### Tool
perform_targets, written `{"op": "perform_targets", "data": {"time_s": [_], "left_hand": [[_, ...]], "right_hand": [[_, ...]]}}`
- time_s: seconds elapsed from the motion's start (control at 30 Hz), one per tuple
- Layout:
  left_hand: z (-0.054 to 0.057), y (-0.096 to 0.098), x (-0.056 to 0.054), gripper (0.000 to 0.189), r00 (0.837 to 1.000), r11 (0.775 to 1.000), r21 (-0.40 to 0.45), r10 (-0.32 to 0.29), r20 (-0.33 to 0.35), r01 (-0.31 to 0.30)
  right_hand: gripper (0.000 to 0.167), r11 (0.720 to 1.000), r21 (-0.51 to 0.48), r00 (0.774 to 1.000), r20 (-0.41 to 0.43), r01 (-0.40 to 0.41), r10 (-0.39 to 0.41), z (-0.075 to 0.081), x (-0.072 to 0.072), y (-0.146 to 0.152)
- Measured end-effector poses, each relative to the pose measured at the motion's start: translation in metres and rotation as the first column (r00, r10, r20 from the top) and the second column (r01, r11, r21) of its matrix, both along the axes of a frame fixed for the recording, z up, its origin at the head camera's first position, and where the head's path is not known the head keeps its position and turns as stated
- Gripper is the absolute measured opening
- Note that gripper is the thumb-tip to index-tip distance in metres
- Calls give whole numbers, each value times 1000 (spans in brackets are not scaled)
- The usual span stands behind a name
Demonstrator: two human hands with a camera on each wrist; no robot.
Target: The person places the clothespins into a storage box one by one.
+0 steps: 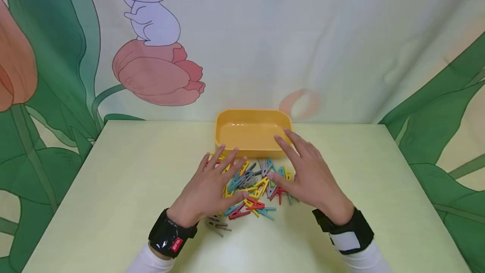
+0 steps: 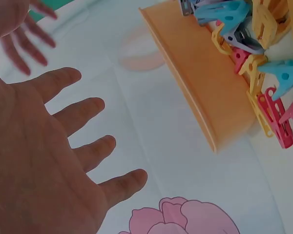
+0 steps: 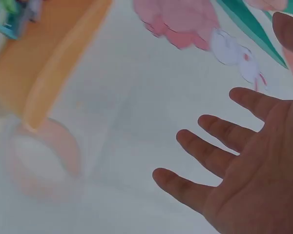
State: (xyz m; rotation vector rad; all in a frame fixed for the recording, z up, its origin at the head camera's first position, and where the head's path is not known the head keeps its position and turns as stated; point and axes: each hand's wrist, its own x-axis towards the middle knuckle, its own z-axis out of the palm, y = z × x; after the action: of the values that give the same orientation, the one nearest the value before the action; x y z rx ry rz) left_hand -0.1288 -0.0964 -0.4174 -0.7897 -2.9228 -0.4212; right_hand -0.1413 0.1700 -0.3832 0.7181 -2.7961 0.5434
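A loose pile of clothespins (image 1: 261,182) in yellow, red, blue and grey lies on the table. Over the pile's left side hovers my left hand (image 1: 209,188), fingers spread and nothing in its grasp. My right hand (image 1: 311,172) is held above the right side, its fingers also apart, with bare palm showing in the right wrist view. Behind the pile stands a yellow-orange plastic tray (image 1: 251,136), its inside bare in the head view. The right fingertips overlap the tray's right rim there. Some clothespins are hidden beneath the left hand.
The pale table (image 1: 125,180) reaches to a hanging cloth (image 1: 242,45) printed with flowers and a white animal. A few grey clothespins (image 1: 217,224) lie at the near left of the pile. Each wrist wears a black strap (image 1: 172,234).
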Motion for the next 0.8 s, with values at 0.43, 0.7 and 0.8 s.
{"op": "perform_targets", "data": {"time_s": [0.43,0.7,0.8], "left_hand": [[-3,-3,-16,78,999,1000,10,24,32,-25],[2,-2,-44,79,999,999,26,35,20,-36],[4,-1,-59,80,998,997,56,56,23,-57]], "right_hand": [[84,984,-137,993,40,113,-108,-1,-50,14],[80,980,-127,984,113,152,-137,-11,-61,18],[78,982,-103,983,110,157,-146,-13,-69,16]]}}
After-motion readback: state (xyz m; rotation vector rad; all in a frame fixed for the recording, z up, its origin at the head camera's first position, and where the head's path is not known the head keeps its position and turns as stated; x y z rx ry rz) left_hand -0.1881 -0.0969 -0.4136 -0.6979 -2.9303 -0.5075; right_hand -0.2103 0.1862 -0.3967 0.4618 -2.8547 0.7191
